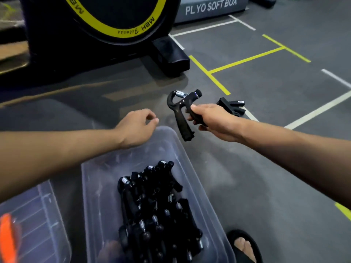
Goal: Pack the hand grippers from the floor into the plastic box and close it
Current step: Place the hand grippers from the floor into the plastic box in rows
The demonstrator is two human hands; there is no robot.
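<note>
My right hand [210, 120] grips one handle of a black hand gripper [182, 111] with a silver spring, held in the air just beyond the far corner of the clear plastic box [191, 168]. Several black hand grippers [157, 211] lie piled inside the box. My left hand [136, 126] hovers over the box's far left rim, fingers loosely curled, holding nothing. More black hand grippers [232, 107] lie on the grey floor just behind my right hand.
The clear lid [38, 215] with an orange clip [7, 238] lies left of the box. A black exercise machine [114, 25] with a yellow ring stands ahead, its foot [171, 56] close by. A grey plyo soft box [210, 6] stands behind. My sandalled foot [243, 245] is right of the box.
</note>
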